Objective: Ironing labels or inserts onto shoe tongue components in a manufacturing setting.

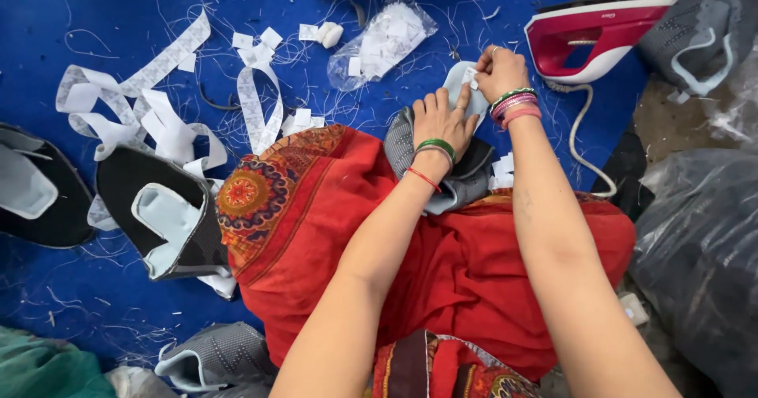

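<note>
My left hand (442, 118) lies flat, fingers spread, pressing down on a grey shoe upper (442, 178) that rests on the red cloth (466, 272) over my lap. My right hand (499, 72) is closed in a pinch on a small white label (470, 75) at the pale lining (460, 78) at the upper's far end. Just beyond my right hand stands a red and white iron (596, 35) on the blue mat (103, 3), its cord (583, 141) curling down beside my right forearm. Ahead of my left hand lies a clear plastic bag (384, 41) holding small white labels, with a few loose ones scattered near it. To the left, long white backing strips (150, 106) tangle across the mat, and a black shoe upper (162, 212) lies open beside the cloth. A grey upper (217, 357) sits near my left elbow, and loose threads litter the mat all round.
</note>
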